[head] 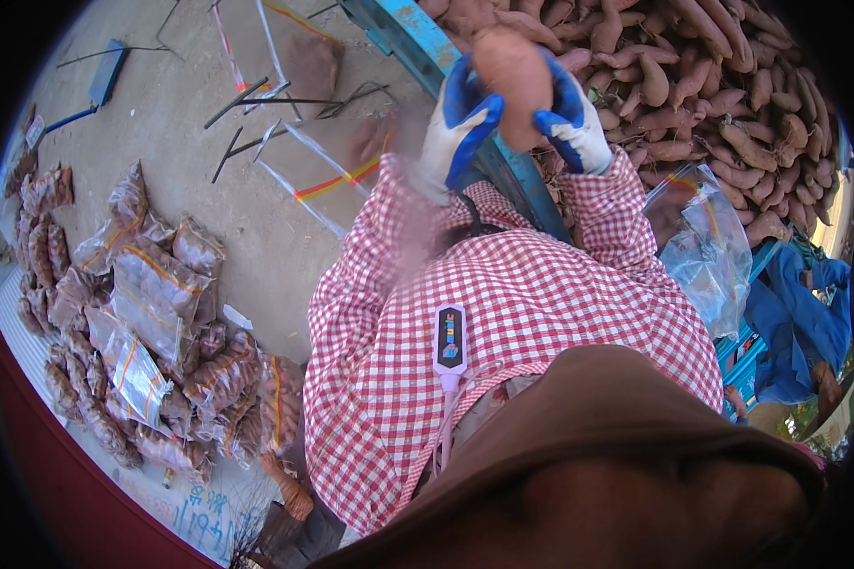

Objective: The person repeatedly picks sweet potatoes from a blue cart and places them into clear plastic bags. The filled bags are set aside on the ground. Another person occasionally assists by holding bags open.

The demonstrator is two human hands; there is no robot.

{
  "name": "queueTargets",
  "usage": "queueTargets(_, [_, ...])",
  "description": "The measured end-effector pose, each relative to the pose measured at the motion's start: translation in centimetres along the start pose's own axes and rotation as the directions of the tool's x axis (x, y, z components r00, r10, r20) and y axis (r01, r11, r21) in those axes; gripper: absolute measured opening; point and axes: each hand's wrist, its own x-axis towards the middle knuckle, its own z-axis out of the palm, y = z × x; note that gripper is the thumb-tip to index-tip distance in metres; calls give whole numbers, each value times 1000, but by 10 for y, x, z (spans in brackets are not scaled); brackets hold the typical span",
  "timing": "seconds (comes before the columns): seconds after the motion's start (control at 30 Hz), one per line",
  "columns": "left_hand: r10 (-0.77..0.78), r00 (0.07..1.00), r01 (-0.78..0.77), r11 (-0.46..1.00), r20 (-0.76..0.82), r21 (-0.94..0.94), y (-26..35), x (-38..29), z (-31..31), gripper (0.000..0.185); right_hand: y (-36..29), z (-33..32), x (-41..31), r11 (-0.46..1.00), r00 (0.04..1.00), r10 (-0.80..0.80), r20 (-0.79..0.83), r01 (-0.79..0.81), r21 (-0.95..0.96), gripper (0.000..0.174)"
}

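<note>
A large sweet potato (512, 89) is held up between both my gloved hands, slightly blurred by motion. My left hand (462, 131), in a white glove with a blue coated palm, presses on its left side. On its other side, my right hand (575, 124) wears a matching glove. Just beyond and to the right lies a big heap of loose sweet potatoes (683, 92). The blue metal rim (516, 174) of a cart or truck bed runs below my hands. By my right forearm is a clear plastic bag (708, 249) with a coloured stripe.
Metal rod frames (292, 103) with striped clear bags stand on the concrete floor (178, 121) at left. Filled bags of sweet potatoes (160, 291) are piled nearby. A blue tool (107, 71) lies farther off. Another person's arm (288, 487) shows lower left; someone else (822, 384) is at right.
</note>
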Motion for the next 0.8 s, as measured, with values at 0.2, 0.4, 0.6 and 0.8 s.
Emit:
queueTargets(0.2, [10,994,-46,941,107,335,14,-24,-23,80,-1,52,17,914,988,-152,-15,135,-382,74])
queueTargets(0.4, [286,927,-374,715,241,591,52,-26,2,70,-3,116,33,526,973,-232,1,126,-841,43])
queueTargets(0.6, [110,994,-112,962,24,247,50,-39,-50,61,12,121,51,886,983,-154,-102,183,425,32])
queueTargets(0.8, [93,995,-93,996,-32,10,30,-58,-60,42,-7,88,46,531,678,-472,564,729,-432,28])
